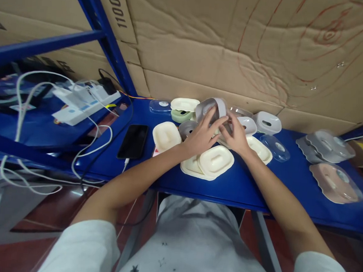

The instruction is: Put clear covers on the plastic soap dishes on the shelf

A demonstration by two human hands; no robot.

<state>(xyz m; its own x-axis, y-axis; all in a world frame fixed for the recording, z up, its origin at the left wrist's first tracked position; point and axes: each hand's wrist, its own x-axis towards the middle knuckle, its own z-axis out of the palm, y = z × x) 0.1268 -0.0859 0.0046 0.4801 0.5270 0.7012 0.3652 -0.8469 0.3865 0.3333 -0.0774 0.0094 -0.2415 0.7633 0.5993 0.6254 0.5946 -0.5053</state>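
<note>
My left hand [201, 133] is bent over a tilted grey plastic soap dish [221, 107], its fingers against the dish's side. Close beside it, my right hand [236, 133] has curled fingers that reach under the dish; what they grip is hidden. In front of the hands, a cream oval piece with a raised middle [216, 160] overlaps another cream piece [194, 169]. A cream dish [166, 137] lies left of my left wrist, next to a dark grey dish [186, 129]. One more cream piece [260, 150] is partly behind my right forearm.
Farther back are a green dish [180, 116], a white slotted dish [267, 123] and clear lids [160, 106]. Grey [330, 146] and pink [335, 184] lidded boxes stand at the right. A phone [133, 141], cables and a power strip [85, 105] occupy the left. Cardboard backs the blue table [242, 191].
</note>
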